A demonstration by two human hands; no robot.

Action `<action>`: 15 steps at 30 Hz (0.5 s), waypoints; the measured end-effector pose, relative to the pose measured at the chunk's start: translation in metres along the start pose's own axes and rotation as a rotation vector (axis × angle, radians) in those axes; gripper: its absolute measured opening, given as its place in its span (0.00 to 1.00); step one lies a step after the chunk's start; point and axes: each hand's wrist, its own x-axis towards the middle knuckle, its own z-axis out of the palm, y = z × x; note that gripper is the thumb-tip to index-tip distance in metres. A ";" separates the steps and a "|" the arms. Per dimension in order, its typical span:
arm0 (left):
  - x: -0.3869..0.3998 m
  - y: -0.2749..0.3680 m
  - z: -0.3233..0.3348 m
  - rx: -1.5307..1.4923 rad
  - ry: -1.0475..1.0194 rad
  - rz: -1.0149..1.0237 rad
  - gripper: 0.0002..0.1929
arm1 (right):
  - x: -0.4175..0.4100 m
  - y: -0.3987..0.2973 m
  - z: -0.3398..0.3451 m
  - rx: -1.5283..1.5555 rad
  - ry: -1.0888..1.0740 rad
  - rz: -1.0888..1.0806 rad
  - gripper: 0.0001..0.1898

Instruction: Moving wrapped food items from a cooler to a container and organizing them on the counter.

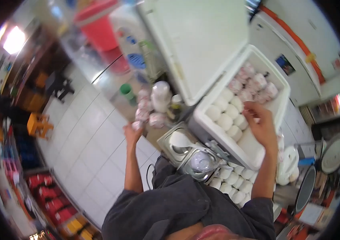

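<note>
My left hand (132, 134) has its fingers around a small wrapped item (137, 125) with red print. It is at the near end of a row of similar wrapped items (144, 104) on the metal counter. My right hand (259, 122) reaches over the white-lined cooler box (283, 87), fingers bent beside smooth white rounds (232, 111) packed in rows. A little white shows near these fingers; whether they grip anything is unclear. Red-printed wrapped items (255, 82) fill the cooler's far end. Its lid (200, 39) stands raised on the left.
Steel containers (185, 156), one with a white rice paddle (182, 139) across it, stand against the cooler. More white rounds (236, 180) lie below it. A green cup (126, 90), a red bucket (98, 27) and a stack of white bowls (161, 96) occupy the counter.
</note>
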 end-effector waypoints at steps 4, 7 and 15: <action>-0.063 0.089 -0.032 -0.288 0.140 0.129 0.32 | -0.028 -0.027 0.022 0.202 -0.215 -0.191 0.13; -0.128 0.197 -0.066 -0.475 0.111 0.492 0.33 | -0.047 -0.055 0.051 0.359 -0.331 -0.211 0.25; -0.183 0.309 -0.079 -1.510 -0.494 0.788 0.42 | -0.003 -0.022 0.034 0.530 -0.240 0.165 0.27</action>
